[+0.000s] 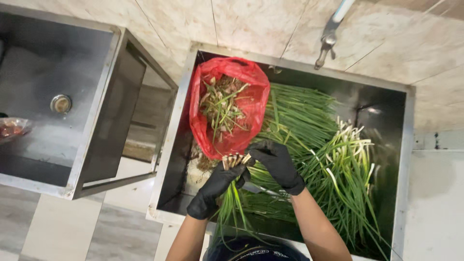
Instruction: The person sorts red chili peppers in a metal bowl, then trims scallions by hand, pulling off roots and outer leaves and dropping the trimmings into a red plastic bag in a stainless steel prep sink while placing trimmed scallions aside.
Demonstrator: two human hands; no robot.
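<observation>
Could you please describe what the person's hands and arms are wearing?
Both the left hand and the right hand wear plain black, smooth, close-fitting disposable gloves that end at the wrists. The forearms beyond the cuffs are bare: no sleeves, watch or markings show.

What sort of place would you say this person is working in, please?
Probably a food-prep or commercial kitchen wash area: a deep steel sink heaped with green onions, a wall tap on tiled wall, and a red bag of trimmings. Gloved hands, left and right, hold a bunch.
</observation>
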